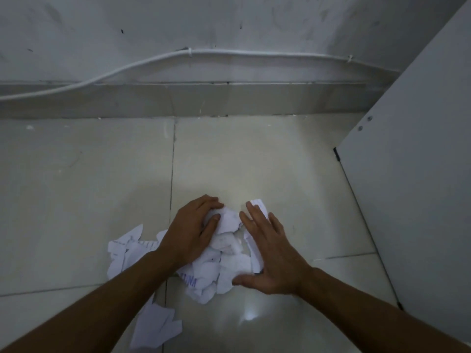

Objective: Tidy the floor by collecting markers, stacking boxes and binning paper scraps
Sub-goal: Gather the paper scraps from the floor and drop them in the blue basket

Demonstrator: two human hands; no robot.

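- Left hand is gripping the paper scraps on the floor, fingers curled round them.
- Right hand is pressing the pile's side, fingers straight, spread.

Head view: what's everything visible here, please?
scrap pile: one, white with blue print, on the floor between the hands
loose scraps: several, white, left of the pile and near the left forearm
floor: one, pale glossy tiles, throughout
skirting: one, grey, at the wall foot
wall: one, grey-white, at the back
cable: one, white, clipped along the wall
panel: one, white, at the right
screws: two, silver, on the panel
left hand: one, grips the pile's top
right hand: one, fingers straight, against the pile's right side
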